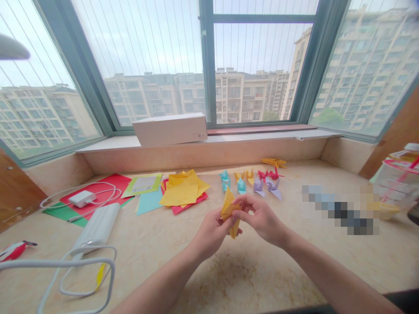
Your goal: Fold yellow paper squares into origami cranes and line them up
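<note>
A partly folded yellow paper piece (230, 212) is held above the beige stone counter (255, 270), in front of me. My left hand (211, 232) pinches its lower left side with closed fingers. My right hand (262, 216) grips its right side, fingers curled round a flap. Beyond the hands stand several small finished paper cranes (258, 179) in blue, orange, purple and red.
A stack of coloured paper sheets (183, 190) lies at the back left, next to a white charger with cable (82, 198). A white power bank (98, 224) and looped cable (85, 261) sit at the left. A white box (170, 129) rests on the window sill. A container (397, 179) stands far right.
</note>
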Tool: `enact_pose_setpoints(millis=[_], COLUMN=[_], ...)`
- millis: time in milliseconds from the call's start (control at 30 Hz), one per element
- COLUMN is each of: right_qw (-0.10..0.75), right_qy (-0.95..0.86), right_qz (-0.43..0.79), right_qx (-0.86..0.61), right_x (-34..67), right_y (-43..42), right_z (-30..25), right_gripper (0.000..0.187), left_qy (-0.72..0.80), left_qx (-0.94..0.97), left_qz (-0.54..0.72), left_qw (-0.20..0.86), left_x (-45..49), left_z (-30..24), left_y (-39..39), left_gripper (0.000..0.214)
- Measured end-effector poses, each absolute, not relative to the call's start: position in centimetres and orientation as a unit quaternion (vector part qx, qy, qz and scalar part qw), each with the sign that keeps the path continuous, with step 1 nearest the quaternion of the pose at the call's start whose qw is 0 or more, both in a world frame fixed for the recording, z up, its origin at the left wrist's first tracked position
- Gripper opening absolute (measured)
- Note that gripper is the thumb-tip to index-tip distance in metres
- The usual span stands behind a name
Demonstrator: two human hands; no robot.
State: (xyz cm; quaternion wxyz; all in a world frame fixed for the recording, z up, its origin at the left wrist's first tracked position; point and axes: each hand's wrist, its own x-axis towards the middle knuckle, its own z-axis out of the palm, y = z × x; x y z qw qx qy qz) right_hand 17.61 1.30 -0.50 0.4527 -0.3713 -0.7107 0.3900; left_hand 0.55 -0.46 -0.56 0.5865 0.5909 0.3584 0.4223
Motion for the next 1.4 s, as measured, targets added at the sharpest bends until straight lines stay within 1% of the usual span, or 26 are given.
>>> enact_pose_setpoints(millis=[67, 167, 267, 400, 567, 733, 867, 1033, 1400], right_qw=[0.469, 0.497, 0.487, 0.474, 0.5, 0.52, 0.528, 0.51, 0.544], right_qy=[-0.697, -0.684, -0.697, -0.701, -0.697, -0.665, -0.694, -0.749, -0.745], right_qz=[0.399, 0.38, 0.381, 0.421, 0.408, 0.451, 0.41, 0.34, 0.327], right_qx=[-0.367, -0.377, -0.364, -0.327, -0.313, -0.289, -0.267, -0.253, -0.205], right_x=[17.7, 17.8, 18.0, 18.1, 18.1, 18.0, 17.9, 17.9, 18.1], right_y=[1.5, 1.6, 1.6, 1.5, 1.6, 1.6, 1.5, 1.3, 1.1], right_z=[-0.6, -0.7, -0.8, -0.8, -0.6, -0.5, -0.8, -1.0, -0.5], right_gripper=[0.02, 0.019, 0.019, 0.02, 0.022, 0.02, 0.016, 0.024, 0.029], left_qy=[0.352, 0.349, 0.359, 0.357, 0.356, 0.337, 0.366, 0.374, 0.335], left_qx=[0.585, 0.572, 0.564, 0.565, 0.566, 0.572, 0.559, 0.555, 0.557], left_qz=[0.421, 0.414, 0.419, 0.429, 0.418, 0.435, 0.458, 0.473, 0.485], left_qw=[0.597, 0.616, 0.614, 0.608, 0.615, 0.608, 0.586, 0.573, 0.585], left_x=[0.5, 0.5, 0.4, 0.3, 0.2, 0.4, 0.5, 0.3, 0.9], left_z=[-0.5, -0.5, -0.5, -0.5, 0.0, 0.4, 0.2, -0.1, 0.1], left_y=[-0.4, -0.4, -0.3, -0.1, -0.4, -0.9, -0.8, -0.7, -1.2], left_gripper=[0.042, 0.04, 0.036, 0.034, 0.039, 0.048, 0.049, 0.048, 0.052])
